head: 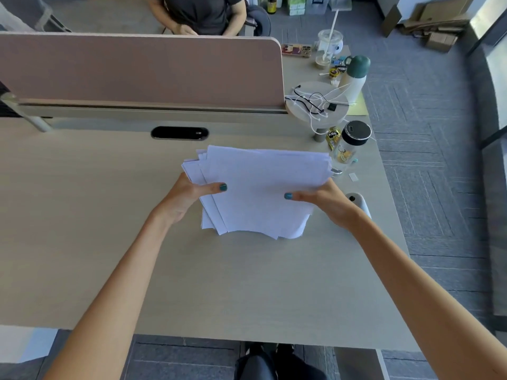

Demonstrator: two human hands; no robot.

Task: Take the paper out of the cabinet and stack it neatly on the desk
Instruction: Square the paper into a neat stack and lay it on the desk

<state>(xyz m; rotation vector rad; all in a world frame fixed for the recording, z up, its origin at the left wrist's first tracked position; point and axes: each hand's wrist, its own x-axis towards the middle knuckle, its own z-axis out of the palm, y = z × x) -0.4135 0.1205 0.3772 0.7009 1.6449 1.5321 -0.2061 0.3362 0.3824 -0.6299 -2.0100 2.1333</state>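
Paper [260, 187] gripped between both hands above desk [109, 215].

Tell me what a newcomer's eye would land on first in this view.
First, the uneven stack of white paper at the middle of the desk, held at its sides by the left hand and the right hand, thumbs on top, sheets fanned out at the edges. Next, the pink divider panel across the far side. Then the clutter at the far right: a green-capped bottle and a black-lidded jar.
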